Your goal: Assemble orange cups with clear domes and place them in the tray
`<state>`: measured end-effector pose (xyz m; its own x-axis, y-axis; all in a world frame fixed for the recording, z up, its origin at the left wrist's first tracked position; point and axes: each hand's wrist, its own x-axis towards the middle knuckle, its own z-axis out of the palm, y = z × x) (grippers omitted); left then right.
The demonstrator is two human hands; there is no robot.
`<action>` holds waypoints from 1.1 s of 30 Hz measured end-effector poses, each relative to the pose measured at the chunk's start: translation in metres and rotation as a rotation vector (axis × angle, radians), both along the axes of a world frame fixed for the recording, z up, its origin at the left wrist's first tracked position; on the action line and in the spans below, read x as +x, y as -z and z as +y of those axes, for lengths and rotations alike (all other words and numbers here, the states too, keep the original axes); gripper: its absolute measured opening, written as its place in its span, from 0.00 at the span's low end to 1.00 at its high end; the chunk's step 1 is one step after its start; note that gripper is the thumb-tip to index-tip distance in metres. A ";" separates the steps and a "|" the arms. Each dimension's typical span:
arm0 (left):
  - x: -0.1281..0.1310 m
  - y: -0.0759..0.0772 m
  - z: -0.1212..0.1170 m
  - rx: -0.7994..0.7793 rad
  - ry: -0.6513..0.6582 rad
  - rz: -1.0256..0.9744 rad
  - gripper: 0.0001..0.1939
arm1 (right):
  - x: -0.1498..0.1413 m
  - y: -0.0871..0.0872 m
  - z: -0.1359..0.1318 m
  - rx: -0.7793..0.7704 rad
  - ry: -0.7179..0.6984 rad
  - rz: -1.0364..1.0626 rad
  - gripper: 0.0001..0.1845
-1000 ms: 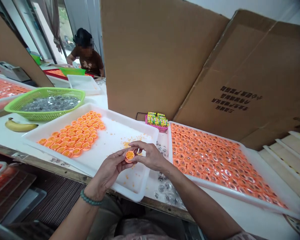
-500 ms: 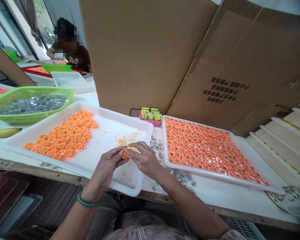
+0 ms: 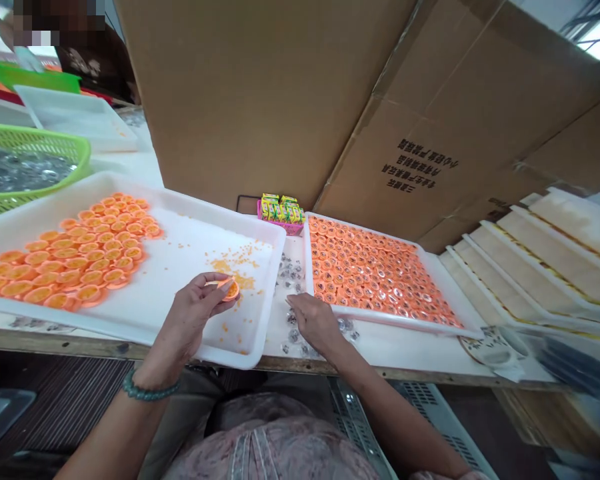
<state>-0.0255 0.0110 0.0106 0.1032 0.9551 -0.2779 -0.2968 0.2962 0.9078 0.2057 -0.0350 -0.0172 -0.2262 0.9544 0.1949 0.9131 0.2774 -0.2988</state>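
Observation:
My left hand (image 3: 193, 310) pinches a small round orange cup (image 3: 229, 289), its yellow-orange inside facing up, above the right part of a white tray (image 3: 195, 203). Rows of similar orange cups (image 3: 90, 253) fill that tray's left side, and yellow-orange crumbs (image 3: 237, 273) lie scattered near my left hand. My right hand (image 3: 316, 323) is low over the strip of table between two trays, fingers drawn together. Small clear plastic pieces with dark marks (image 3: 291, 272) lie around its fingertips. Whether it grips one of them is hidden.
On the right, a second white tray (image 3: 473, 331) holds orange cups with shiny clear tops. A pink basket (image 3: 294, 229) of yellow-green packets stands behind. Large cardboard (image 3: 260, 100) walls the back. A green basket (image 3: 83, 150) is left; stacked white trays (image 3: 525, 267) are right. A person (image 3: 97, 60) sits beyond.
My right hand has let go of the orange cup and moved right to the clear pieces between the trays. The cup stays in my left hand. The view has shifted right and downward.

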 end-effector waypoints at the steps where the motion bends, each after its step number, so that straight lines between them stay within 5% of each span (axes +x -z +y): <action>1: 0.000 0.000 0.000 -0.002 0.004 0.008 0.22 | 0.003 0.005 -0.002 -0.066 0.021 -0.068 0.14; 7: -0.002 0.002 0.003 -0.035 0.016 -0.017 0.22 | -0.017 0.020 0.025 -0.144 0.109 -0.189 0.16; 12: -0.004 -0.005 0.003 -0.087 0.031 -0.160 0.14 | -0.030 0.023 0.049 -0.118 -0.022 -0.194 0.19; 22: -0.001 0.001 0.000 -0.044 -0.078 -0.137 0.16 | -0.026 0.035 0.020 -0.119 0.107 -0.255 0.14; 27: -0.001 0.001 -0.001 -0.046 -0.068 -0.086 0.18 | -0.032 0.008 0.010 0.158 0.099 0.142 0.11; 30: 0.000 0.000 -0.002 -0.028 -0.057 -0.052 0.18 | -0.047 -0.017 0.016 0.258 -0.060 0.377 0.09; 33: 0.001 0.001 -0.003 0.008 -0.059 -0.022 0.17 | -0.065 -0.032 0.030 0.219 -0.267 0.380 0.10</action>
<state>-0.0244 0.0080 0.0092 0.0522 0.9618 -0.2689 -0.3333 0.2706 0.9032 0.1406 -0.0054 0.0146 -0.3304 0.8007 0.4998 0.6400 0.5793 -0.5049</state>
